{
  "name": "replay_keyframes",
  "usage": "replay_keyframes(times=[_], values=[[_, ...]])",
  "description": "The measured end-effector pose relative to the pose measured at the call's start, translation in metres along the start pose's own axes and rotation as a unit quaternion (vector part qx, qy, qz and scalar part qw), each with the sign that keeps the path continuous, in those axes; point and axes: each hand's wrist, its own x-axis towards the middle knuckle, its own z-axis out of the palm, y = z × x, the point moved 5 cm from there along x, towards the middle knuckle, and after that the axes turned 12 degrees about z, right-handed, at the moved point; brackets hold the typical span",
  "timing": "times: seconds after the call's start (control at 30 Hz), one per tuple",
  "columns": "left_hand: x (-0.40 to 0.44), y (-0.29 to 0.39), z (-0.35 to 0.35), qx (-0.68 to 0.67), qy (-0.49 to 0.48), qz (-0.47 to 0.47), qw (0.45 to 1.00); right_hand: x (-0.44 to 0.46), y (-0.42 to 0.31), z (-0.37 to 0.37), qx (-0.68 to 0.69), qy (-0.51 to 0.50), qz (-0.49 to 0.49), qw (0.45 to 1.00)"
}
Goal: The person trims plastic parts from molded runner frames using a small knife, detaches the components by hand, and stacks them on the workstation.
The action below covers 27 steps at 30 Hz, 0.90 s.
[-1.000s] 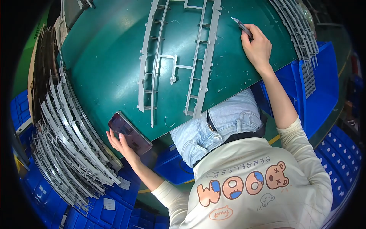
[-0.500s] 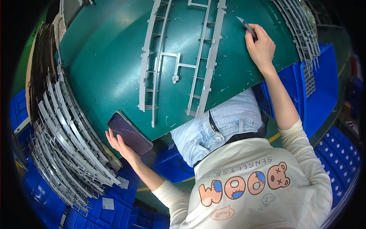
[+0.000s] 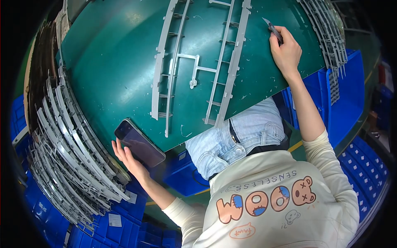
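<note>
A craft knife (image 3: 276,33) is held in my right hand (image 3: 287,53), its blade pointing up and away over the right part of the green table. My left hand (image 3: 129,159) lies at the near left corner, beside a dark smartphone (image 3: 140,142). Its fingers are stretched out along the phone's lower left edge and seem to touch it. Between my hands rests a grey plastic moulding: a left slatted strip (image 3: 158,78) and a right one (image 3: 233,62), with a thin sprue (image 3: 197,66) reaching between them.
Many grey slatted strips (image 3: 78,144) are stacked at the left edge, and more strips (image 3: 326,33) lie at the right. Blue bins (image 3: 345,99) stand below the table (image 3: 111,74) on the right. Small plastic shavings (image 3: 264,80) are scattered on the tabletop.
The view has shifted slightly. My left hand's fingers have moved a little up along the phone's edge. My right hand keeps the craft knife, almost unmoved.
</note>
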Motion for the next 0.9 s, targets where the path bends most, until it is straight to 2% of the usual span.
replay_keyframes(times=[0.13, 0.27, 0.47, 0.6, 0.77, 0.9], values=[[0.001, 0.001, 0.002, 0.007, 0.003, 0.002, 1.000, 0.001, -0.001, 0.000, 0.002, 0.004, -0.008, 1.000], [0.003, 0.005, 0.007, 0.049, 0.064, -0.005, 0.997, 0.001, 0.000, 0.000, -0.001, 0.004, -0.008, 1.000], [0.028, -0.011, -0.004, 0.057, 0.062, -0.014, 0.996, -0.002, 0.001, -0.001, 0.007, 0.010, -0.012, 1.000], [0.030, -0.008, 0.000, 0.142, 0.066, -0.007, 0.988, 0.001, -0.001, -0.001, 0.008, -0.007, 0.003, 1.000], [0.030, -0.009, -0.003, 0.021, 0.087, -0.011, 0.996, 0.001, -0.002, -0.001, 0.009, -0.010, 0.006, 1.000], [0.030, -0.007, 0.000, 0.043, 0.090, -0.026, 0.995, 0.001, -0.002, -0.001, 0.010, -0.007, 0.006, 1.000]])
